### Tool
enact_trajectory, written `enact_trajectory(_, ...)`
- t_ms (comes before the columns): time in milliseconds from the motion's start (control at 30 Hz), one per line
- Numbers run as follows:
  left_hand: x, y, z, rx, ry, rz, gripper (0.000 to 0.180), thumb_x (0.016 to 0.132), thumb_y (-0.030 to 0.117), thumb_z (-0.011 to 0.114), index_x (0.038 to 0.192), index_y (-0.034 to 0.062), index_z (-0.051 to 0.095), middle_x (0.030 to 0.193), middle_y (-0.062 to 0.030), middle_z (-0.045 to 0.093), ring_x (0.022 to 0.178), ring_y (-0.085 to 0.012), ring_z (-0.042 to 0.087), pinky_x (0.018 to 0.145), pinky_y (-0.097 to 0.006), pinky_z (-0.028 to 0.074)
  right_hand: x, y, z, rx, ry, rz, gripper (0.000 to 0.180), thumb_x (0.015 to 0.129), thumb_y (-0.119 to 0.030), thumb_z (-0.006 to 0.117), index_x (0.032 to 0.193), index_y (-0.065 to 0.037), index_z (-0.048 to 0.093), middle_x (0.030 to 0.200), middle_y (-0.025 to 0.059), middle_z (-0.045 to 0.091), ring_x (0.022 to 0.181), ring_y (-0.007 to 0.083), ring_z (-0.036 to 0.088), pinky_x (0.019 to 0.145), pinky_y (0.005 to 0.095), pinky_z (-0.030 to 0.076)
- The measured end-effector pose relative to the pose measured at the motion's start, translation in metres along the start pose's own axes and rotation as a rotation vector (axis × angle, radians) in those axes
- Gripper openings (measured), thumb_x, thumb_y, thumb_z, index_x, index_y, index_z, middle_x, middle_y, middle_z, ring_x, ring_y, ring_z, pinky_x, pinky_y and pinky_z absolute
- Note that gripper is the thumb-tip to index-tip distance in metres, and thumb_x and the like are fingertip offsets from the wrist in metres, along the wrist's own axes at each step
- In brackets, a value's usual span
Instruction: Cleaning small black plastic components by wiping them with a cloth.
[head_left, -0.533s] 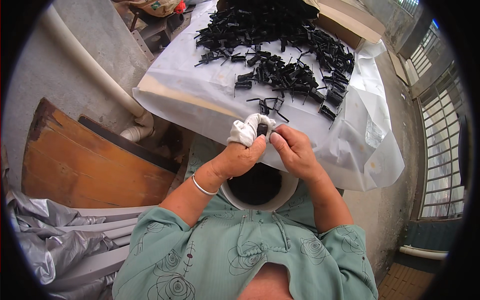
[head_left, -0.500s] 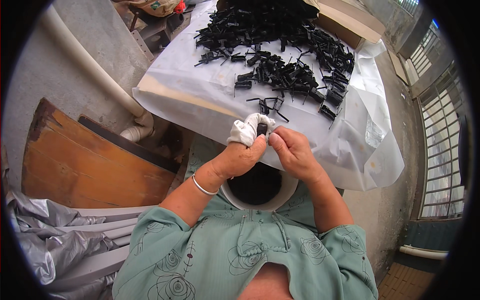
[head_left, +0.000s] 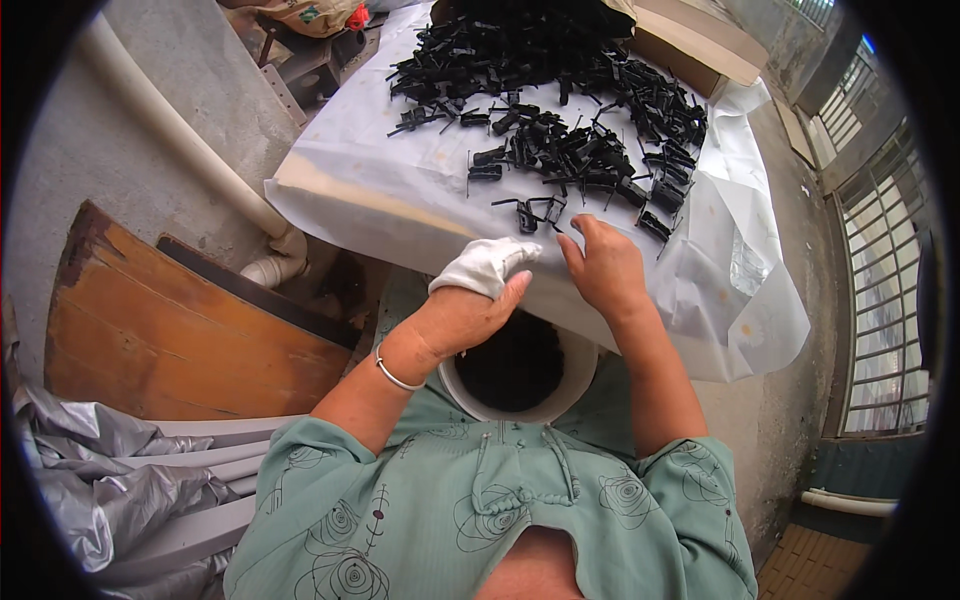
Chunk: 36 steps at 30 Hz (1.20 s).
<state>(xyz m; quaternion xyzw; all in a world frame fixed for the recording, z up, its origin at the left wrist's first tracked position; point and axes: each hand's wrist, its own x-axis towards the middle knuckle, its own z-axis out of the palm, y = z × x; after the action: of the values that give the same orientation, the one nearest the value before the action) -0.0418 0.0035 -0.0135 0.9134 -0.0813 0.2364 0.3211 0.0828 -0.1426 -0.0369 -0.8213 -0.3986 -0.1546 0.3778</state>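
Note:
My left hand (head_left: 470, 300) has its fingers wrapped in white cloth and curls shut over a white bucket (head_left: 575, 385) in my lap, thumb pressed against the wrapped fingers. Whether it holds a part is hidden. The bucket looks dark inside. My right hand (head_left: 603, 268) lies open on the white sheet (head_left: 400, 190) covering the table, its fingertips beside a loose black plastic piece (head_left: 530, 212). Farther back, a large heap of small black plastic parts (head_left: 560, 110) is spread over the sheet.
A wooden board (head_left: 170, 330) leans at my left below a white pipe (head_left: 190, 150) along the concrete wall. Grey crumpled sheeting (head_left: 90, 470) lies at lower left. A cardboard box (head_left: 690, 50) sits behind the heap. A window grille (head_left: 880, 250) is at the right.
My hands were together at the table edge, pinching a black part. They have since parted: the right hand has reached onto the sheet and the left has dropped over the bucket.

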Motion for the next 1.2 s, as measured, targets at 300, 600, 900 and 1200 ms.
enact_trajectory(300,-0.003,-0.015,0.018,-1.515,0.071,-0.763,0.019,0.092,0.013,0.046,0.107,0.0044,0.052,0.098,-0.0083,0.06,0.074,-0.0124,0.06,0.055,-0.024,0.048,-0.017,-0.018,-0.007,0.435,-0.135,0.107,0.01,0.077,-0.007,0.063,0.082,0.001,0.06,0.07,0.0095,0.057,0.057,0.017,0.053,0.055,0.0281,0.043)
enact_trajectory(600,0.006,0.012,0.013,-0.974,0.121,-0.571,0.023,0.089,0.006,0.051,0.111,0.0003,0.049,0.083,-0.0023,0.056,0.072,-0.0081,0.053,0.06,-0.02,0.048,-0.014,-0.048,-0.02,0.417,-0.033,-0.045,0.017,0.078,-0.012,0.067,0.074,0.0,0.056,0.062,0.0024,0.049,0.049,0.0086,0.038,0.047,0.0235,0.034)
enact_trajectory(900,-0.002,0.006,0.014,-0.703,0.124,-0.308,0.025,0.084,0.003,0.054,0.109,-0.0019,0.051,0.092,-0.0057,0.057,0.08,-0.0099,0.055,0.07,-0.025,0.049,-0.007,-0.04,-0.015,0.676,-0.228,0.137,0.023,0.088,-0.015,0.055,0.071,0.001,0.055,0.059,0.0009,0.048,0.054,0.0083,0.04,0.05,0.0259,0.035)
enact_trajectory(1200,0.0,0.017,0.013,-0.115,0.179,-0.152,0.027,0.078,-0.001,0.055,0.105,-0.0046,0.056,0.094,-0.0167,0.06,0.083,-0.0247,0.06,0.076,-0.03,0.048,-0.024,-0.041,0.011,0.798,-0.247,0.332,0.027,0.091,-0.017,0.048,0.076,0.002,0.057,0.066,0.0055,0.058,0.06,0.0104,0.051,0.057,0.0274,0.043)
